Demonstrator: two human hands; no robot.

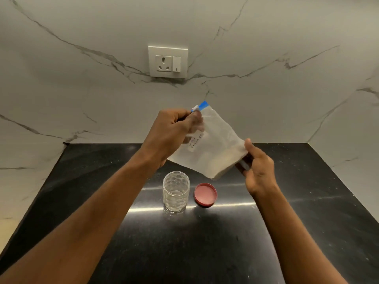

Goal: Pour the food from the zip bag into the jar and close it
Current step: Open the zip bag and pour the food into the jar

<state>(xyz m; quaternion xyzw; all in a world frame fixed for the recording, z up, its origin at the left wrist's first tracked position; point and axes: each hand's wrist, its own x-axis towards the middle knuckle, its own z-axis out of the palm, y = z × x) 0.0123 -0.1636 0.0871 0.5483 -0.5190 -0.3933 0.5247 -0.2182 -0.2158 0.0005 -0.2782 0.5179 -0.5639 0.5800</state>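
Aloft, zip bag point(213, 148) pinched between left hand point(170, 132) and right hand point(259, 171), above jar point(176, 192).

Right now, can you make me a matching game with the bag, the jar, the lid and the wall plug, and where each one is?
Things:
1. zip bag
2. jar
3. lid
4. wall socket

Places or states:
A. flat on the black counter, red, right of the jar
B. up on the marble wall
C. held in the air by the left hand and the right hand
D. standing upright on the counter, open, looks empty

Pairs: 1-C, 2-D, 3-A, 4-B
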